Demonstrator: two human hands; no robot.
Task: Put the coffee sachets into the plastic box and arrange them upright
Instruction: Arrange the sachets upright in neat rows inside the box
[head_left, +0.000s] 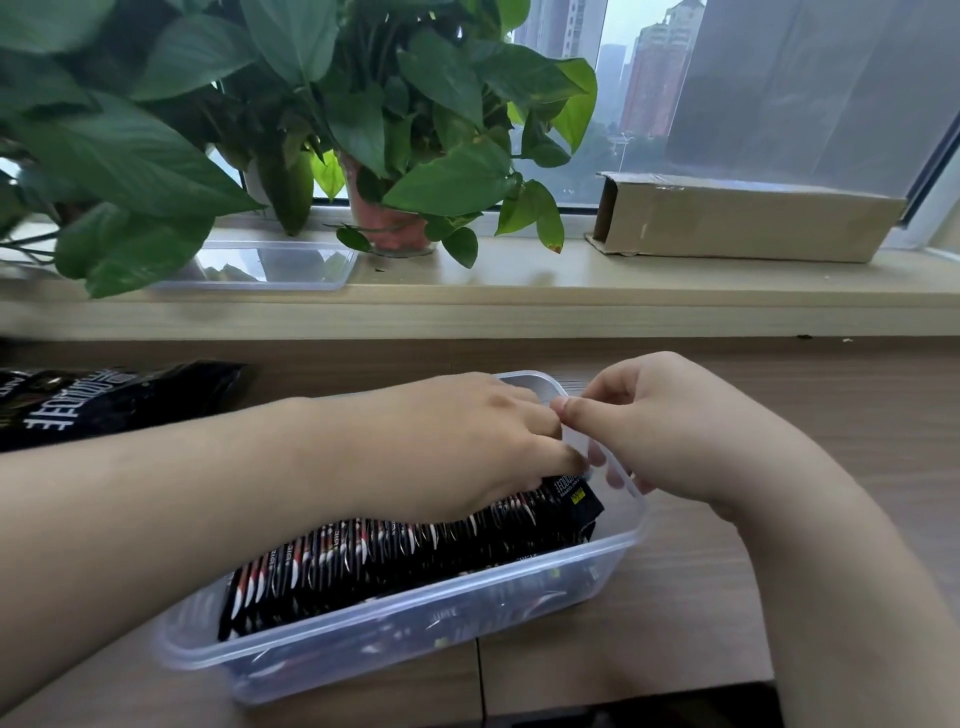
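A clear plastic box (571, 566) lies slantwise on the wooden desk, packed with a row of several black coffee sachets (395, 551) that stand on edge and lean a little. My left hand (457, 441) lies over the far end of the row, its fingers curled down onto the last sachets. My right hand (670, 431) grips the box's far right rim, thumb on the inner side and fingers outside, seen through the plastic. The two hands nearly touch at the rim.
A black coffee bag (109, 400) lies on the desk at the left. On the windowsill behind stand a clear plastic lid (270, 267), potted plants (384, 156) and a cardboard box (743, 218). A dark gap (675, 712) opens at the desk's near edge.
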